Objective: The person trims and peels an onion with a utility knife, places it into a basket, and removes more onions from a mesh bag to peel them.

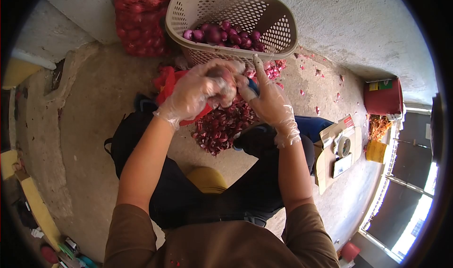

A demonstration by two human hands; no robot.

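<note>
My left hand [191,92], in a clear plastic glove, is closed around an onion [227,82], which its fingers partly cover. My right hand [270,102], gloved the same way, grips a blue-handled knife [253,85] right beside the onion, its index finger stretched out forward. The knife's blade cannot be made out. Just beyond both hands stands a beige plastic basket [276,37] with peeled purple onions [226,34] in it. Below the hands, a heap of red onion skins [222,126] lies on the floor between my feet.
A red net sack of onions [141,20] leans by the wall, left of the basket. Red plastic [165,84] lies under my left hand. On the right are a flattened carton [325,162] bearing a tape roll [344,146], and a red bin [383,98]. Loose skins dot the concrete floor.
</note>
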